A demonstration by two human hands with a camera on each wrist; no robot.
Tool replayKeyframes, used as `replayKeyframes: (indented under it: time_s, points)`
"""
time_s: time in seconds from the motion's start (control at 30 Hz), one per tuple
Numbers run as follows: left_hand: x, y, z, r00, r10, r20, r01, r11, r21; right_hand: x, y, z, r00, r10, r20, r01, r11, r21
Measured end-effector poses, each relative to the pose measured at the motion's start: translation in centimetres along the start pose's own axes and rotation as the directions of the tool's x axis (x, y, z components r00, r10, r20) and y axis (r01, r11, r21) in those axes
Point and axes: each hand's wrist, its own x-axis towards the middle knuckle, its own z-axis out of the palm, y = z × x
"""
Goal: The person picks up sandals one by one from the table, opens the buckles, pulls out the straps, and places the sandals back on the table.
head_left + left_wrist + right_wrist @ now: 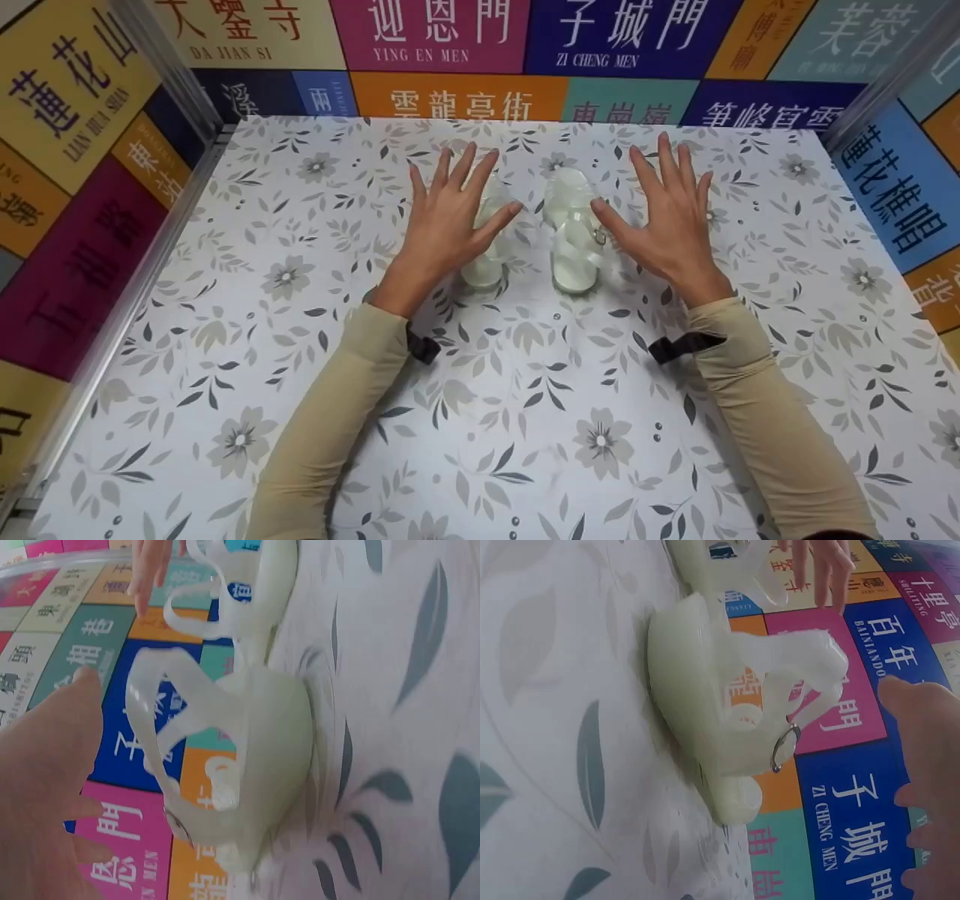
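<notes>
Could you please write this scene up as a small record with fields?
Left hand: fingers spread, holding nothing, partly covering the left sandal in the head view
Right hand: fingers spread, holding nothing, near the right sandal
Sandal placement: both pale, side by side with a gap, soles down
Surface: floral-printed tabletop
Backdrop: coloured panels with lettering

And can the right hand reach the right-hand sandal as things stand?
Probably yes: the right hand, spread and empty, is beside the right-hand sandal, whose buckle faces it, and nothing visible stands between them.
</notes>
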Motion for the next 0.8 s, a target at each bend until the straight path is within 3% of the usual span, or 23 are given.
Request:
replayKeyframes:
  time_s: [0.2,0.33,0.57,0.8]
  points:
    - [-0.4,2.5,0.0,0.993,0.107,-0.052,-0.109,0.993,-0.049,-0.6,-0.4,-0.1,0.987,-0.054,-0.149,0.076,0.986,0.148]
    - [-0.8,3.8,0.0,0.984,0.167,-0.065,-0.173,0.979,-0.105,-1.0,-0.5,-0.1,0.976,-0.088,-0.200,0.131,0.968,0.213]
    - [-1.4,5.3,-0.2,0.982,0.187,-0.013,-0.182,0.937,-0.299,-2.3,-0.2,0.3,0.981,-0.104,-0.162,0.151,0.939,0.309]
    - [-1.3,7.5,0.6,0.970,0.223,0.092,-0.174,0.910,-0.375,-3.5,0.2,1.3,0.994,-0.086,-0.070,0.107,0.914,0.392]
